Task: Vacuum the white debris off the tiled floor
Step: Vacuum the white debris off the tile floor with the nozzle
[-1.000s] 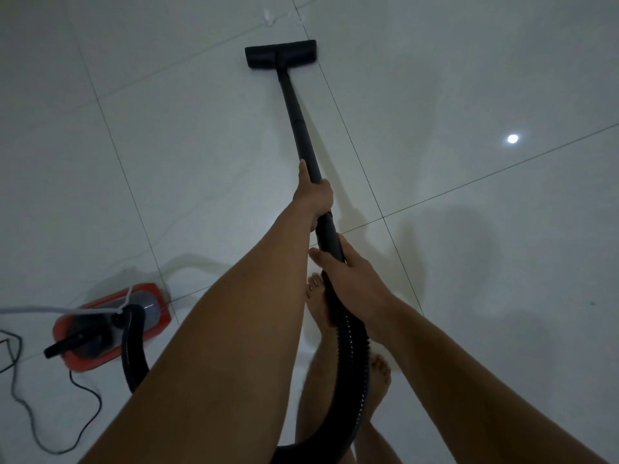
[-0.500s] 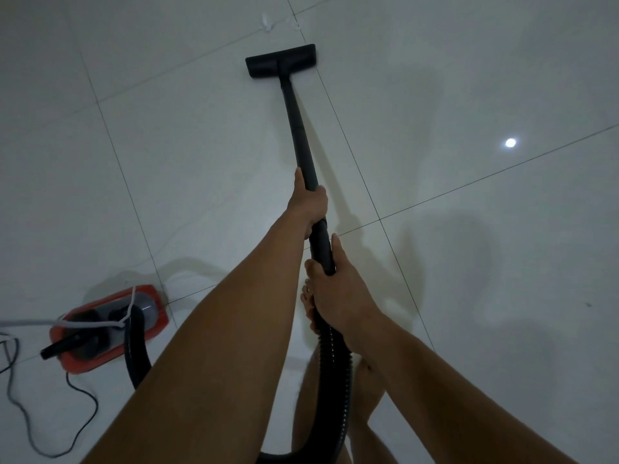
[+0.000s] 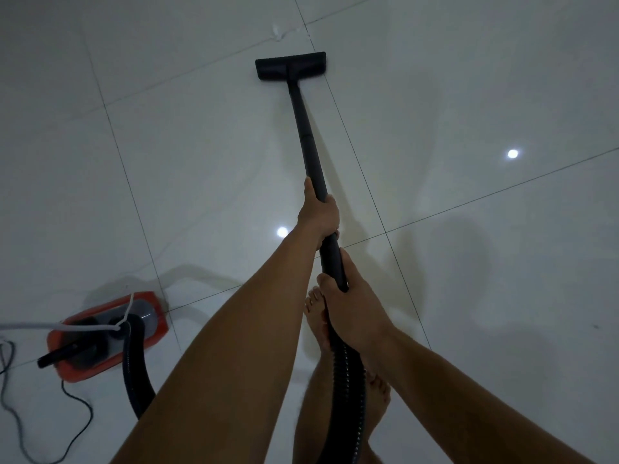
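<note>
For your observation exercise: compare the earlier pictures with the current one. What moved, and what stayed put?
The floor head slid back toward the person, away from the white debris. The right hand shifted up the wand. The left hand kept its grip; the red vacuum body stayed put.

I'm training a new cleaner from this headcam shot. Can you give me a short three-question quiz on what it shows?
1. True or false: the white debris lies beyond the floor head, not yet under it.
2. Which hand grips the wand farther from the body?
A. left hand
B. right hand
3. Fill in: the red canister sits on the tiled floor to the person's ____ side.

Key: 1 true; 2 A; 3 left.
</note>
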The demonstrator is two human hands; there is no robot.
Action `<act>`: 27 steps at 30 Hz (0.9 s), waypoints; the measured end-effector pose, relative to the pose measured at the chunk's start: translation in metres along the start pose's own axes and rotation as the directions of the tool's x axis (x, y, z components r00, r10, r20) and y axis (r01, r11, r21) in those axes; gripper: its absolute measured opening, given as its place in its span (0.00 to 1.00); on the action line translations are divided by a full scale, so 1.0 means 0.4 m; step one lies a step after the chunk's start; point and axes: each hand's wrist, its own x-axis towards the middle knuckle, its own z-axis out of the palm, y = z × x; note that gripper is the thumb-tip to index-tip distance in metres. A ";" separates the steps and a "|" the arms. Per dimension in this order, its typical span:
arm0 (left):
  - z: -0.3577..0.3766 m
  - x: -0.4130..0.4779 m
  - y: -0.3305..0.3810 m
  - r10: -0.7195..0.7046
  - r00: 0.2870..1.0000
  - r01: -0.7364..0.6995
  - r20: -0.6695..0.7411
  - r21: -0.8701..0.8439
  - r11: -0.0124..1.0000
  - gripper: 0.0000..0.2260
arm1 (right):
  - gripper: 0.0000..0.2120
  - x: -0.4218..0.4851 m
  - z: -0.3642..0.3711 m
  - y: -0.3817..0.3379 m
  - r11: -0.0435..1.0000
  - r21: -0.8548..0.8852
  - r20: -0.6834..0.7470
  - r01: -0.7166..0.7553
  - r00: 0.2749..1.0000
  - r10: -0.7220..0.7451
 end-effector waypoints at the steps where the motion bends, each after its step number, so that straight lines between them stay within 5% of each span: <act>1: -0.001 0.003 0.006 0.004 1.000 -0.004 -0.008 0.026 1.000 0.30 | 0.23 0.006 0.001 -0.004 1.000 -0.011 -0.004 0.000 1.000 0.000; 19: -0.032 0.047 0.099 -0.020 1.000 0.019 0.005 0.066 0.998 0.31 | 0.18 0.052 -0.002 -0.097 0.999 0.021 0.055 -0.047 0.997 0.046; 27: -0.018 0.036 0.129 -0.026 1.000 0.025 0.012 0.084 0.996 0.30 | 0.24 0.039 -0.033 -0.135 0.997 -0.048 0.033 -0.060 0.998 0.062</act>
